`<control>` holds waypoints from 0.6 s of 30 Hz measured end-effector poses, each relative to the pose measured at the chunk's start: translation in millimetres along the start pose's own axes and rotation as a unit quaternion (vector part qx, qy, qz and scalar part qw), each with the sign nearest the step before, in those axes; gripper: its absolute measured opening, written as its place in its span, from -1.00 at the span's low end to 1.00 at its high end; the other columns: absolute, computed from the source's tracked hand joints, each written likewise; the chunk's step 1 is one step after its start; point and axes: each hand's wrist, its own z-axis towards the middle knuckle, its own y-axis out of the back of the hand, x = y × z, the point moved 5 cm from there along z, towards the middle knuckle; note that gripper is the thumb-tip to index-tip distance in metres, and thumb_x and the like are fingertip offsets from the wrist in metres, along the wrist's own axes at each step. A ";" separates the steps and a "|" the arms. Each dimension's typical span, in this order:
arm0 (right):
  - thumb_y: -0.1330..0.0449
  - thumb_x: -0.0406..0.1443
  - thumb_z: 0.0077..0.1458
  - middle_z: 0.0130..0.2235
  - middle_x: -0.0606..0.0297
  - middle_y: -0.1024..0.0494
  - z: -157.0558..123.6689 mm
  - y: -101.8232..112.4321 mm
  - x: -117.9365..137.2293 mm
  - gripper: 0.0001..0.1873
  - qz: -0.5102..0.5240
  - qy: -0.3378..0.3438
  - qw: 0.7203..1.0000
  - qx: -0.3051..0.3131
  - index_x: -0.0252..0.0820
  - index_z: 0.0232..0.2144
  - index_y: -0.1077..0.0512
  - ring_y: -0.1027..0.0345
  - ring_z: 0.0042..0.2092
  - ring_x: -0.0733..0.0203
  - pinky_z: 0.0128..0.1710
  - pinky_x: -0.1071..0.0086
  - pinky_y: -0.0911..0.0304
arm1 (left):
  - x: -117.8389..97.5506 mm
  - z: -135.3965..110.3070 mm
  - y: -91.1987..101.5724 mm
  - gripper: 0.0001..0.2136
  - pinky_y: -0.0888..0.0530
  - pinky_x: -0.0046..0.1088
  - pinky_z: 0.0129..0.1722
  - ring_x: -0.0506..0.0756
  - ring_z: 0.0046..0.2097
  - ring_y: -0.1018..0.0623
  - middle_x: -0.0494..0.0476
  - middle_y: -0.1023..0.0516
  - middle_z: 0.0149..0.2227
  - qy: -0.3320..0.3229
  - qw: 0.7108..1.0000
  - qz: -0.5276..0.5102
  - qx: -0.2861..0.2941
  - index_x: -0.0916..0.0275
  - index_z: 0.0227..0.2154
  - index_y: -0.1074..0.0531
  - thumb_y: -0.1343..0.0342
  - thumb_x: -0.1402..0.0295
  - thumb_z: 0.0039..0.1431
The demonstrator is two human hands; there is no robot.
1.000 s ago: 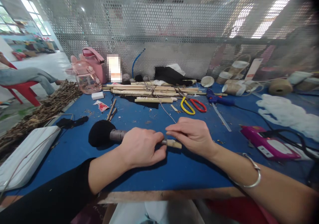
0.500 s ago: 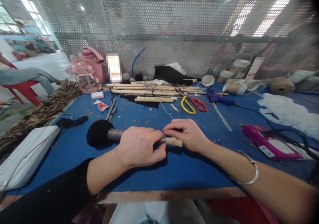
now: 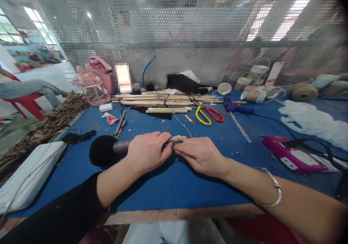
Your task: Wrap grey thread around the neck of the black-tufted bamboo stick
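Note:
My left hand [image 3: 146, 151] is wrapped round a stick [image 3: 178, 139] that has a grey wound section [image 3: 121, 147] and a black fuzzy ball [image 3: 102, 150] at its left end. The bare wooden tip pokes out to the right of my fingers. My right hand [image 3: 199, 154] lies just right of the left one, fingertips pinched together at the stick below its tip. A thin cord [image 3: 179, 121] runs from the back of the table toward my hands. What the right fingers pinch is too small to see. A silver bangle [image 3: 272, 193] sits on my right wrist.
Bamboo sticks [image 3: 160, 101], yellow and red scissors [image 3: 209, 114], a blue glue gun [image 3: 237, 108], a pink glue gun [image 3: 293, 153], white stuffing [image 3: 312, 122], twine spools [image 3: 304, 91] and a pink bottle [image 3: 95, 86] stand on the blue table [image 3: 174, 186]. A seated person's legs [image 3: 32, 88] are far left.
Both hands have drawn slightly toward the back of the table, and the stick's tip has tilted up. My right hand moved from over the tip to below and beside it.

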 end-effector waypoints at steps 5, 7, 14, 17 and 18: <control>-0.04 -0.35 0.14 -0.54 0.31 -0.44 -3.1 13.9 7.2 -0.81 -0.037 0.048 0.995 -0.083 -0.20 -0.34 -0.46 -0.25 -0.49 0.36 -0.45 0.48 -0.10 | -2.4 -0.3 2.5 -0.72 -0.23 -0.47 -0.50 0.08 -0.36 -0.50 0.03 -0.50 -0.42 -0.003 1.000 -0.014 0.009 0.16 -0.37 -0.35 0.20 0.16 0.18; -0.04 -0.35 0.13 -0.56 0.32 -0.42 -3.4 14.8 9.3 -0.81 -0.071 0.059 0.993 -0.075 -0.18 -0.36 -0.47 -0.24 -0.51 0.35 -0.48 0.45 -0.06 | -3.9 -0.5 0.8 -0.72 -0.24 -0.46 -0.49 0.09 -0.36 -0.51 0.04 -0.50 -0.42 -0.005 1.000 -0.013 0.019 0.16 -0.38 -0.36 0.19 0.15 0.17; -0.06 -0.30 0.14 -0.53 0.32 -0.46 1.4 15.7 -3.7 -0.79 0.020 -0.042 0.998 -0.046 -0.18 -0.37 -0.49 -0.27 -0.49 0.37 -0.48 0.48 -0.09 | -14.1 -3.8 -6.5 -0.72 -0.26 -0.46 -0.51 0.10 -0.40 -0.52 0.05 -0.52 -0.45 -0.059 0.997 -0.021 0.052 0.18 -0.40 -0.37 0.14 0.13 0.11; -0.10 -0.30 0.11 -0.49 0.32 -0.50 4.3 12.0 -15.7 -0.81 0.137 -0.120 0.983 -0.031 -0.20 -0.43 -0.49 -0.32 -0.46 0.37 -0.45 0.52 -0.15 | -14.5 -4.9 -6.4 -0.71 -0.24 -0.47 -0.53 0.09 -0.42 -0.52 0.05 -0.52 -0.46 -0.053 0.997 -0.027 0.045 0.18 -0.43 -0.38 0.14 0.12 0.12; -0.11 -0.29 0.10 -0.48 0.32 -0.51 4.8 10.1 -19.8 -0.82 0.167 -0.141 0.976 -0.023 -0.21 -0.44 -0.49 -0.34 -0.45 0.37 -0.44 0.53 -0.17 | -14.1 -5.1 -6.5 -0.72 -0.24 -0.47 -0.53 0.09 -0.42 -0.51 0.04 -0.52 -0.46 -0.049 0.998 -0.026 0.043 0.18 -0.44 -0.38 0.14 0.13 0.12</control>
